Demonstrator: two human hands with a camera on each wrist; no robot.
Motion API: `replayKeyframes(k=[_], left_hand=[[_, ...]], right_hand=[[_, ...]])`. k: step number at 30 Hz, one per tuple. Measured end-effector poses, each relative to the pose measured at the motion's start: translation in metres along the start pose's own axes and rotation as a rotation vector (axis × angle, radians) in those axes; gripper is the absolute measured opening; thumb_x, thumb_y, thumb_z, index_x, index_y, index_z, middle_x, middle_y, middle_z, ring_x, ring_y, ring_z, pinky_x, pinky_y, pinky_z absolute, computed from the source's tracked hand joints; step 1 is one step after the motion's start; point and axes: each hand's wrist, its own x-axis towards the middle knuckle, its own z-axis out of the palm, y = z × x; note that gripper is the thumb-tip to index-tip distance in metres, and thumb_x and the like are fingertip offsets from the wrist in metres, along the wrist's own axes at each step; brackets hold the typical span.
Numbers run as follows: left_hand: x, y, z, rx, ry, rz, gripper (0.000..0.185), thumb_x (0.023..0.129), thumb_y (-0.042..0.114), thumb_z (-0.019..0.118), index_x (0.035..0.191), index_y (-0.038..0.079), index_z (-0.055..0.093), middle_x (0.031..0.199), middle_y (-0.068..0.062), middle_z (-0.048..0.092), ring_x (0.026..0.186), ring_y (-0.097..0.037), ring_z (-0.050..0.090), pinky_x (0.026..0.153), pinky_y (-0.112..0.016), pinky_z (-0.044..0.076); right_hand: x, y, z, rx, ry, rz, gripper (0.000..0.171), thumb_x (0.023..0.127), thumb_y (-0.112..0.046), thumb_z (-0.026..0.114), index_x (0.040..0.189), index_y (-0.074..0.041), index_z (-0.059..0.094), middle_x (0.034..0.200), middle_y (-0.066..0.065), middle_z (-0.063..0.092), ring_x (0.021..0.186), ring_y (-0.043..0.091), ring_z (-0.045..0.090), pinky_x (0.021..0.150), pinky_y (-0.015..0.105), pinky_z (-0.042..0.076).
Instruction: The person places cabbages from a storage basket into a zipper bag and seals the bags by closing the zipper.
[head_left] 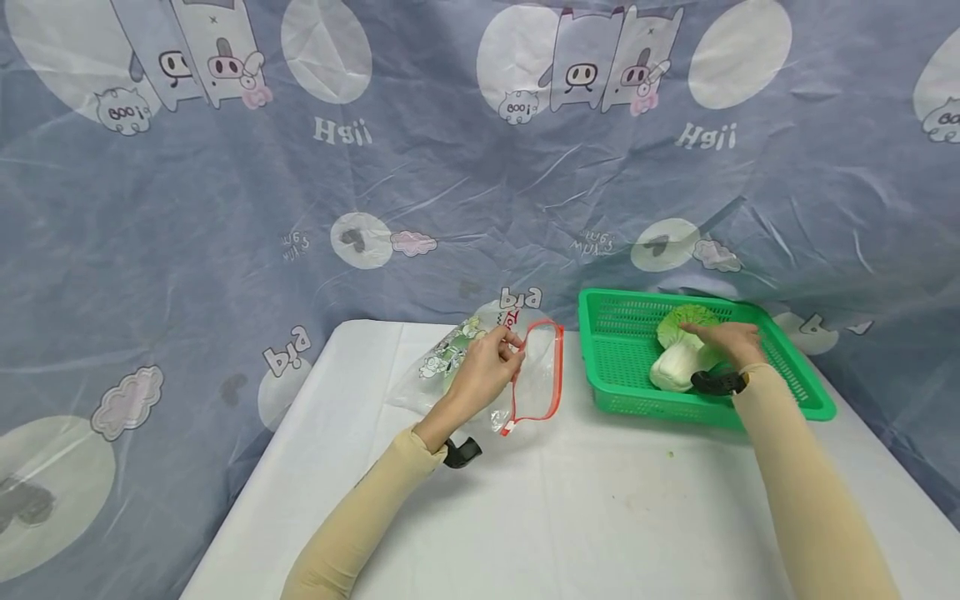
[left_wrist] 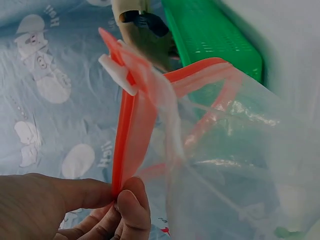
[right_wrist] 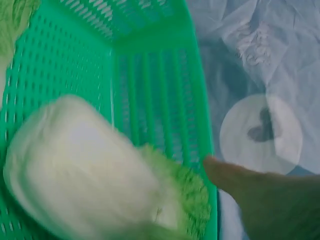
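My left hand (head_left: 487, 367) pinches the red zip edge of a clear zip bag (head_left: 538, 375) between thumb and fingertips. The bag's mouth gapes to the right, with a white slider (left_wrist: 117, 75) on the red strip. Printed patterns show on its left part, which lies on the table. Over a green basket (head_left: 622, 400) hovers my right hand (head_left: 729, 340), thumb stretched out and apart from the vegetables. Below it lies a napa cabbage (right_wrist: 80, 170), pale base leftward and frilly leaves near the thumb. Another napa cabbage (right_wrist: 15, 25) shows partly at the basket's far side.
The white-covered table (head_left: 570, 517) carries a few tiny green scraps in front of the basket. A grey-blue printed curtain (head_left: 450, 167) hangs right behind the bag and basket.
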Motion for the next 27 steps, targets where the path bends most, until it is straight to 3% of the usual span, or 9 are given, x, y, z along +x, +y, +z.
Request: replayKeyframes(k=[3, 5, 6, 9, 12, 16, 20, 24, 27], left_hand=[[0.000, 0.001, 0.000, -0.010, -0.007, 0.005, 0.013, 0.093, 0.011, 0.061, 0.104, 0.004, 0.062, 0.071, -0.011, 0.069, 0.056, -0.018, 0.063, 0.049, -0.022, 0.045], [0.000, 0.002, 0.001, -0.016, -0.008, 0.008, 0.013, 0.093, 0.011, 0.062, 0.104, 0.004, 0.062, 0.069, -0.010, 0.068, 0.057, -0.019, 0.063, 0.050, -0.022, 0.045], [0.000, 0.002, 0.001, -0.016, -0.008, 0.009, 0.012, 0.093, 0.011, 0.061, 0.104, 0.004, 0.062, 0.069, -0.009, 0.068, 0.057, -0.019, 0.064, 0.050, -0.022, 0.046], [0.000, 0.004, 0.002, -0.010, -0.008, 0.012, 0.012, 0.094, 0.012, 0.061, 0.104, 0.005, 0.062, 0.067, -0.005, 0.067, 0.057, -0.018, 0.064, 0.051, -0.022, 0.046], [0.000, 0.005, 0.003, -0.008, -0.013, 0.022, 0.012, 0.094, 0.012, 0.061, 0.103, 0.005, 0.062, 0.068, -0.007, 0.067, 0.056, -0.015, 0.062, 0.051, -0.022, 0.046], [0.000, 0.005, 0.003, -0.001, -0.018, 0.024, 0.013, 0.094, 0.013, 0.061, 0.103, 0.004, 0.062, 0.070, -0.011, 0.069, 0.055, -0.013, 0.061, 0.051, -0.021, 0.044], [0.001, 0.006, 0.001, 0.006, -0.007, 0.019, 0.013, 0.093, 0.011, 0.061, 0.103, 0.003, 0.063, 0.068, -0.009, 0.068, 0.054, -0.014, 0.061, 0.050, -0.021, 0.044], [0.002, 0.004, -0.001, 0.017, 0.013, 0.021, 0.010, 0.092, 0.010, 0.062, 0.101, 0.005, 0.063, 0.066, -0.007, 0.067, 0.053, -0.009, 0.058, 0.050, -0.021, 0.044], [0.002, 0.003, -0.003, 0.020, 0.020, 0.017, 0.008, 0.092, 0.010, 0.062, 0.100, 0.008, 0.062, 0.066, -0.005, 0.066, 0.052, -0.008, 0.057, 0.050, -0.021, 0.043]], right_hand=[[0.001, 0.004, -0.003, -0.035, -0.110, 0.036, 0.132, 0.081, -0.082, 0.034, 0.133, 0.021, -0.030, 0.143, 0.049, -0.015, 0.133, 0.062, 0.015, 0.101, 0.065, 0.035], [0.001, 0.006, -0.003, 0.001, -0.128, 0.095, 0.138, 0.076, -0.085, 0.039, 0.136, 0.018, -0.030, 0.146, 0.047, -0.011, 0.133, 0.060, 0.019, 0.099, 0.063, 0.038], [0.002, 0.007, -0.003, 0.025, -0.142, 0.116, 0.140, 0.075, -0.085, 0.042, 0.133, 0.016, -0.035, 0.146, 0.046, -0.016, 0.135, 0.060, 0.014, 0.101, 0.062, 0.037], [0.003, 0.013, -0.001, 0.038, -0.132, 0.154, 0.141, 0.076, -0.081, 0.048, 0.130, 0.016, -0.039, 0.144, 0.047, -0.019, 0.136, 0.060, 0.008, 0.106, 0.060, 0.033], [0.009, 0.021, -0.001, 0.043, -0.121, 0.170, 0.141, 0.078, -0.077, 0.051, 0.128, 0.019, -0.039, 0.142, 0.049, -0.014, 0.130, 0.054, 0.021, 0.106, 0.055, 0.035], [0.019, 0.031, -0.003, 0.019, -0.116, 0.164, 0.136, 0.079, -0.075, 0.052, 0.135, 0.027, -0.017, 0.139, 0.048, 0.008, 0.111, 0.045, 0.038, 0.095, 0.049, 0.047], [0.034, 0.036, -0.005, -0.010, -0.206, 0.107, 0.129, 0.078, -0.077, 0.052, 0.141, 0.026, 0.005, 0.140, 0.045, 0.019, 0.115, 0.044, 0.043, 0.092, 0.044, 0.050], [0.045, 0.036, -0.008, -0.049, -0.342, 0.030, 0.128, 0.080, -0.079, 0.045, 0.143, 0.022, -0.003, 0.149, 0.043, 0.005, 0.135, 0.052, 0.025, 0.106, 0.049, 0.040], [0.045, 0.034, -0.010, -0.060, -0.403, 0.003, 0.117, 0.087, -0.073, 0.040, 0.144, 0.020, -0.004, 0.149, 0.042, 0.001, 0.139, 0.053, 0.017, 0.110, 0.053, 0.034]])
